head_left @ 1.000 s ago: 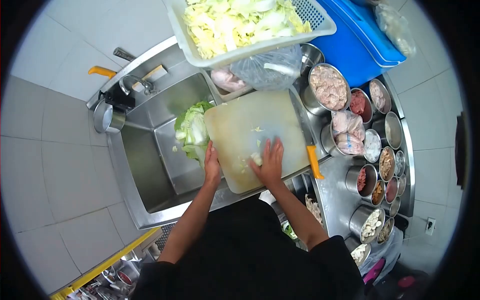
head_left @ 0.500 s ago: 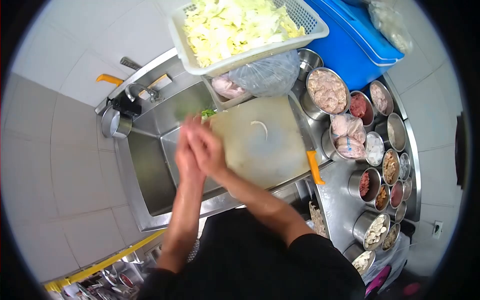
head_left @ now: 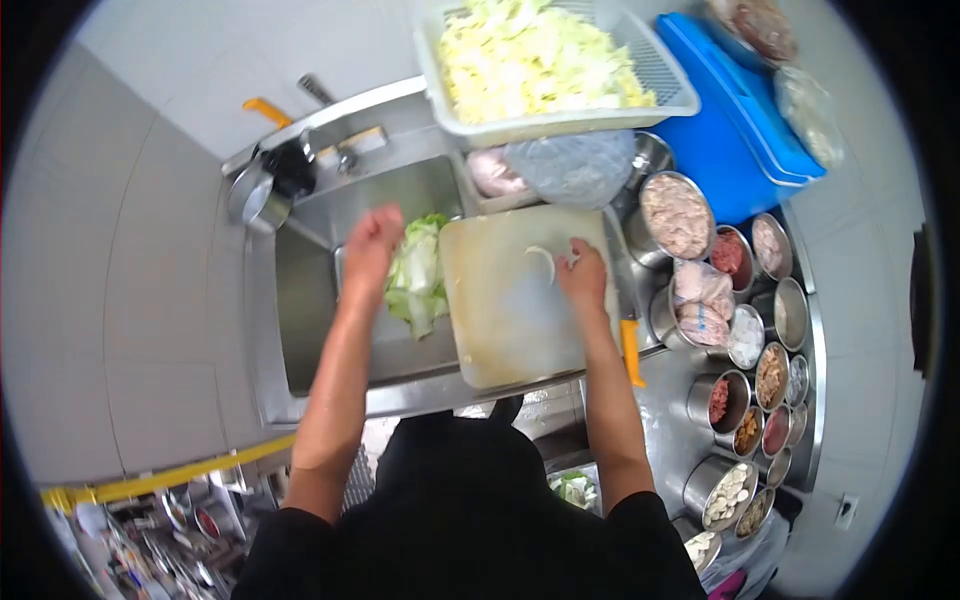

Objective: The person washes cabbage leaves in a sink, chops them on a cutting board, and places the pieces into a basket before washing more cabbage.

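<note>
A pale cutting board [head_left: 505, 310] lies across the right side of a steel sink [head_left: 310, 300]. My right hand [head_left: 583, 275] rests on the board's far right part, fingertips beside a thin curved cabbage strip [head_left: 541, 258]. My left hand [head_left: 372, 243] hovers over the sink with fingers curled, just left of a green cabbage [head_left: 418, 275] lying in the basin; I cannot see anything in it. A knife with an orange handle [head_left: 630, 350] lies along the board's right edge, mostly hidden by my right forearm.
A white basket of chopped cabbage [head_left: 550, 60] stands behind the board, above bagged meat [head_left: 570, 165]. A blue cooler [head_left: 735, 120] sits at the back right. Several steel tubs of meat and toppings [head_left: 740, 330] line the right counter. A tap [head_left: 345, 155] and pot [head_left: 255, 200] flank the sink.
My hands were together over the sink's edge; they have separated, the right going back onto the board, the left staying above the cabbage. The view has shifted so everything sits further right.
</note>
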The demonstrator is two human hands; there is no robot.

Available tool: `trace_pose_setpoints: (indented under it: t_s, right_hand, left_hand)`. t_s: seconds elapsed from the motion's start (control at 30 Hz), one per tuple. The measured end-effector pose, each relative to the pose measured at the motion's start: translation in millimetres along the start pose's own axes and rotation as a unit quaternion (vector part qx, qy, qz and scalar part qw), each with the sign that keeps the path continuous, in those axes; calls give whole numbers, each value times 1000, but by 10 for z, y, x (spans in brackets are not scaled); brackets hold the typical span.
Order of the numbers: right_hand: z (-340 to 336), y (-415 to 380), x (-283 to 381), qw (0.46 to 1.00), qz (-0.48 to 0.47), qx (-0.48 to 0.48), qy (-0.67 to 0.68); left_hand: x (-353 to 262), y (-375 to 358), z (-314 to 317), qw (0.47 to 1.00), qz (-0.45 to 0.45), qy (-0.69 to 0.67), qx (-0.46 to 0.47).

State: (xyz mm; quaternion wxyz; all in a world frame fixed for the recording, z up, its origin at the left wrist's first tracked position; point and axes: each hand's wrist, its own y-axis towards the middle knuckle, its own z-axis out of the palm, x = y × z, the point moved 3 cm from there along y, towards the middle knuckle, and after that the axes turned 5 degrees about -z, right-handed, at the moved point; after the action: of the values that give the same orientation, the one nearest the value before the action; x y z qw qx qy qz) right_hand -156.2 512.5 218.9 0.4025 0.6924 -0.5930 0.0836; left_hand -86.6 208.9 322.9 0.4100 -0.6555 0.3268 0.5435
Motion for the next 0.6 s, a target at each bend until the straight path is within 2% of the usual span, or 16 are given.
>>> trace_pose_setpoints:
  t_s: [0.03,0.07,0.1,0.17,0.23,0.3,0.33,0.37,0.43,0.47,0.53,0.57,0.6]
  right_hand:
    - [295,-262,-70,998,-39,-40,-38]
    - [459,-360,-37,998,-47,-28,-26]
    - [578,-437,-17,997,-54,4,-46]
    - [700,-509,-48,994,-68,43,-68]
    - [794,-405,-158,985,-47,163,-16]
    - [307,-61,147,987,6,154,44]
    - [-68,171,487,993,-12,116,25]
    - [-285,440,539,995,-69,62,27]
    - [-813,1005,1171,995,-97,-26,-4]
    - [-958,1300,1382,993,-90,-47,-61]
    - [-1026,1656,1843,975,-146,-131,-101]
    - [-1000,1646,2042,975,-146,-128,-110]
    - [-976,1555,2262,962,-169,-188,-102]
  left_hand:
    - [804,2,-268,991,-124,34,41]
    - [1200,-235,-333,957,-290,12,13]
    - [1556,-398,-439,954,-298,29,14]
    - [1856,-626,-674,958,-284,48,8]
    - [1874,-563,-890,963,-260,66,14]
    - [1810,-267,-1133,954,-301,3,-4]
    - [1776,-49,-1219,959,-284,-7,2]
    - [1736,205,-1307,963,-270,-14,10]
    - [1492,711,-1318,969,-234,-76,12]
    - [1512,1068,-1312,960,-246,-127,37]
    - [1473,1765,-1261,940,-259,-214,62]
    - [1408,2054,-1212,930,-263,-249,60]
    - [1297,2299,-1177,931,-264,-246,45]
